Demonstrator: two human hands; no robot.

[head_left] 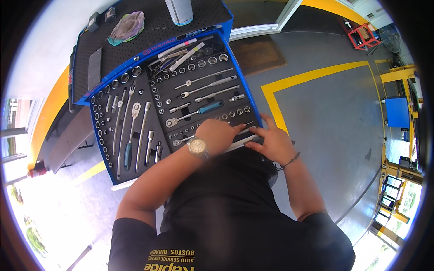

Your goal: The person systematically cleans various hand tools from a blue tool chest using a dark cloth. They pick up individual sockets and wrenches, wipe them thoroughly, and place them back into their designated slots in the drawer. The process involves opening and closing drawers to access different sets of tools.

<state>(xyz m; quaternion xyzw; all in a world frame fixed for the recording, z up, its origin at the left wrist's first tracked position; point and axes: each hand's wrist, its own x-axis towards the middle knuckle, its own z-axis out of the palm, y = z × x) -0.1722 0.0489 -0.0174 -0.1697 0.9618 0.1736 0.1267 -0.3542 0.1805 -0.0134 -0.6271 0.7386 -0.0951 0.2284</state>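
In the near right corner of an open drawer, my left hand (219,136) reaches over small sockets, its index finger stretched toward a slim metal bar (246,126). Its other fingers are mostly hidden. My right hand (276,143) rests at the drawer's right front corner, fingers apart and thumb over the pale front edge (239,144). Dark foam lines the drawer and carries sockets (201,64), a blue-handled ratchet (199,114), a second blue-handled ratchet (132,131), extension bars (143,124) and a small ratchet (181,141) partly under my left wrist.
On the blue cabinet's perforated top (158,34) are a spray can (180,11), a crumpled cloth (127,28) and a flat dark slab (94,67). Pens and loose tools (174,58) fill the drawer's back compartment. A brown doormat (257,56) and red cart (363,37) are farther right.
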